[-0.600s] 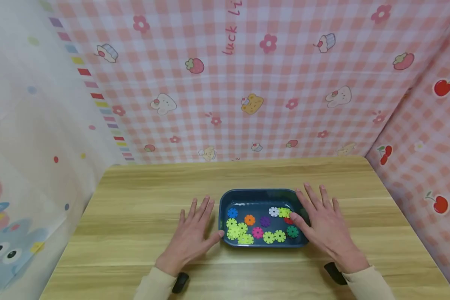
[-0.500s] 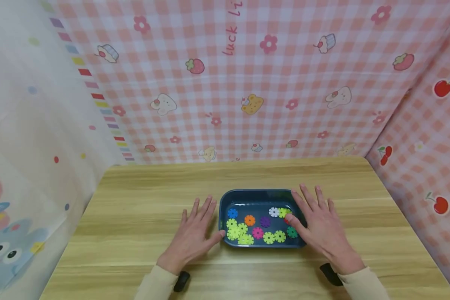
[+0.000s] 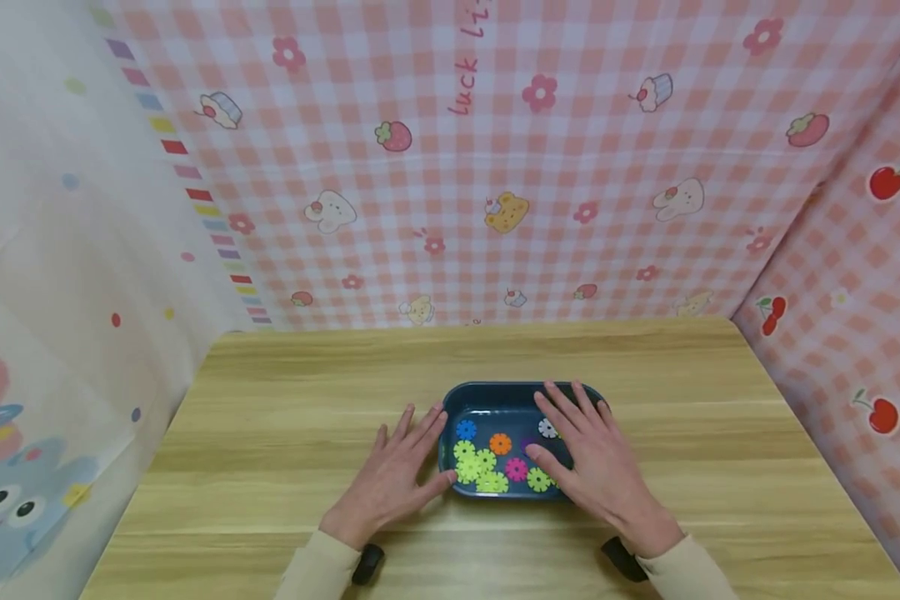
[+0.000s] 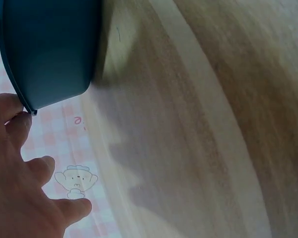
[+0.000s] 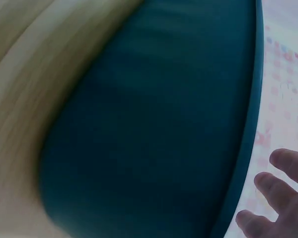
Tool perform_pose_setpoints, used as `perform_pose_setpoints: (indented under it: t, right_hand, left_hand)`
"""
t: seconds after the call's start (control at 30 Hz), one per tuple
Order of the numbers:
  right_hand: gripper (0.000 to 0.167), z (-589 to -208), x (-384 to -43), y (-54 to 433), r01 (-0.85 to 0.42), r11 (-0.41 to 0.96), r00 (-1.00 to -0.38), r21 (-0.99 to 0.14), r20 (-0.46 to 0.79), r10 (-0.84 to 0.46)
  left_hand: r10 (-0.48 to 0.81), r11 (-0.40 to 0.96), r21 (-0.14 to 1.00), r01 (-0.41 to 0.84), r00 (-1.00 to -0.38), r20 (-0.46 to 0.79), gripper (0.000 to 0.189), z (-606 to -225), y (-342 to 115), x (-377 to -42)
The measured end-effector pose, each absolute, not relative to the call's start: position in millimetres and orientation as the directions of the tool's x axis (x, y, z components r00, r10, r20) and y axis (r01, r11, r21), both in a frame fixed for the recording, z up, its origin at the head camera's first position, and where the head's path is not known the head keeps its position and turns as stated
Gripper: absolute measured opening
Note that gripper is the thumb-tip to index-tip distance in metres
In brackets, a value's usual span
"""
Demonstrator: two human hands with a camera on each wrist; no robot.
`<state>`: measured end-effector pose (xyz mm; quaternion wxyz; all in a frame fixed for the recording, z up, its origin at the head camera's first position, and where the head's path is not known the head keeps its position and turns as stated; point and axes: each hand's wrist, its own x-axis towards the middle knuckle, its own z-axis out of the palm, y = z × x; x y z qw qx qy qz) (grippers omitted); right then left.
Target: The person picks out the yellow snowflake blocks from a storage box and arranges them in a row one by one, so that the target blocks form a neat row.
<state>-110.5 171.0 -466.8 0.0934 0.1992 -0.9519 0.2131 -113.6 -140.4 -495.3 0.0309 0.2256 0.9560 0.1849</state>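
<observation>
A dark blue plastic tray (image 3: 487,400) holds flat notched snowflake discs. Yellow-green discs (image 3: 468,468) gather at its left end, near a blue disc (image 3: 466,429), an orange disc (image 3: 500,443) and a pink disc (image 3: 516,470). My left hand (image 3: 390,483) touches the tray's left rim, its fingers spread; the left wrist view shows fingertips at the rim corner of the tray (image 4: 49,54). Over the tray's right half hovers my right hand (image 3: 600,471), fingers extended, holding nothing visible. It partly covers a white disc (image 3: 547,428) and hides others.
The tray stands on a wood-grain table (image 3: 307,383). Behind it hangs a pink checked cloth (image 3: 420,183), with another printed cloth (image 3: 855,333) on the right and a pale one (image 3: 120,250) on the left. Black wrist straps (image 3: 367,564) show below the hands.
My right hand has moved left from the tray's right rim to over its right half, covering the green and red discs. The left hand has shifted slightly right against the rim.
</observation>
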Motion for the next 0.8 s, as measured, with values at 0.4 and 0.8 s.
perform_pose_setpoints:
  t: [0.4,0.8]
  right_hand:
    - [0.067,-471.5,-114.8,138.5,-0.52,0.685,-0.854,-0.51,0.282,-0.438]
    - [0.051,-477.8,-131.0,114.3,-0.472,0.601,-0.831,-0.645,0.097,-0.548]
  left_hand:
    - [0.456,0.82,0.38,0.428,-0.89,0.02,0.081,-495.6,-142.3,-112.3]
    - [0.465,0.808,0.4,0.432,-0.885,0.016,0.08,-494.8,-142.7,-113.2]
